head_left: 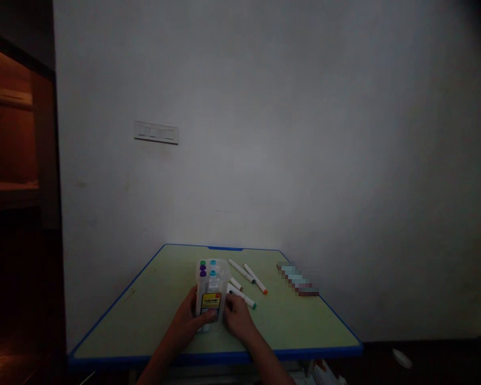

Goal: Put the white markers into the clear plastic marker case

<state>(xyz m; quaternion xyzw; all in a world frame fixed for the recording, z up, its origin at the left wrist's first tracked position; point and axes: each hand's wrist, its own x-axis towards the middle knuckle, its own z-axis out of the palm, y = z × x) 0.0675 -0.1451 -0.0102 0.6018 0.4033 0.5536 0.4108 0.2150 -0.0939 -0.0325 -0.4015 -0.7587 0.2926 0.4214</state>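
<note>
A clear plastic marker case (214,286) with a yellow and black label stands near the middle of the table, several markers with green, purple and light blue ends inside it. My left hand (190,318) is wrapped round its left side, thumb across the front by the label. Against the lower right side of the case is my right hand (237,315), its fingers curled; whether they pinch anything is too dark to tell. Loose white markers lie just behind and to the right, among them an orange-ended one (256,279) and a green-ended one (246,300).
The pale green table (304,326) has a blue edge and stands against a grey wall. A blurred flat object (296,279) lies at its right edge. A switch panel (156,132) is on the wall, and a doorway opens at the far left.
</note>
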